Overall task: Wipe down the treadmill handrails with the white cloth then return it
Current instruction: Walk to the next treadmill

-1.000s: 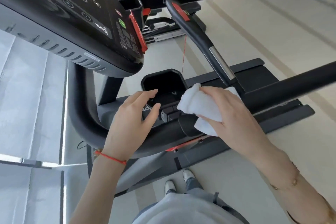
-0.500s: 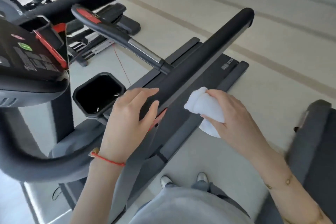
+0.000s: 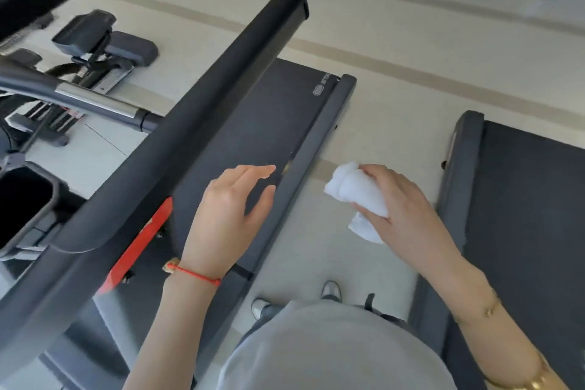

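Beside handrail [image 3: 202, 111]: right hand [image 3: 402, 199] grips bunched white cloth [image 3: 357, 196]; left hand [image 3: 228, 212] relaxed, empty.

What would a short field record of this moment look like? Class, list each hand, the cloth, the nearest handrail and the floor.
left hand: open, fingers extended above the treadmill belt, holding nothing
right hand: grips the bunched white cloth
white cloth: off the machine, held over the floor
handrail: long black padded bar, left of both hands, untouched
floor: pale strip between two treadmills, the person's shoes on it
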